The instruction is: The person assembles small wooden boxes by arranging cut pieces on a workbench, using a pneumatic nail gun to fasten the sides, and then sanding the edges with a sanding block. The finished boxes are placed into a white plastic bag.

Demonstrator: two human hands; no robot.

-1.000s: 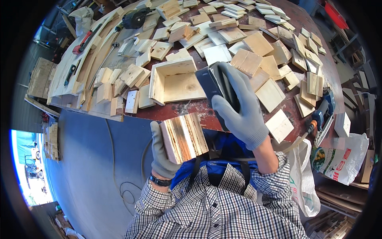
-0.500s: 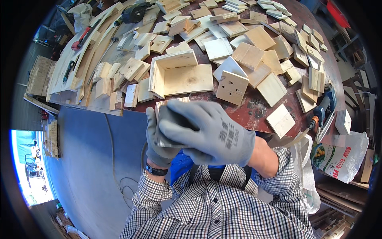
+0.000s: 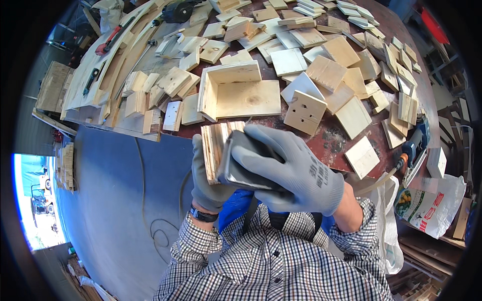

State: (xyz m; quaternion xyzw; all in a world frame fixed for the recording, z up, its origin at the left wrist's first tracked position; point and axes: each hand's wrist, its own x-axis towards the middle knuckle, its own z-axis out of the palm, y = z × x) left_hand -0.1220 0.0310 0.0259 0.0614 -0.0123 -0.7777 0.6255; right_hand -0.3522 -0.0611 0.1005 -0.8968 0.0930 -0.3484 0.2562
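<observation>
My left hand (image 3: 205, 179), in a grey glove, is closed around a plywood block (image 3: 215, 149) with striped, layered edges. In my gloved right hand (image 3: 296, 173) is a dark grey block that looks like a sanding block (image 3: 246, 163), gripped from above with the fingers curled over it. The dark block lies against the right side of the plywood, and both are held in front of my chest at the near table edge. Just beyond them an open L-shaped wooden assembly (image 3: 248, 98) stands on the table. The fingertips of my left hand are partly hidden behind the plywood.
Many loose wooden pieces (image 3: 288, 61) cover the dark red table (image 3: 321, 148). A board with holes (image 3: 305, 113) lies right of the assembly. At the right edge sits a blue power tool with an orange hose fitting (image 3: 409, 150); a black circular tool (image 3: 178, 11) lies far left.
My right hand and the dark block have shifted right across the plywood, so more of its layered edge shows. The view has also turned slightly, moving the table pieces rightward.
</observation>
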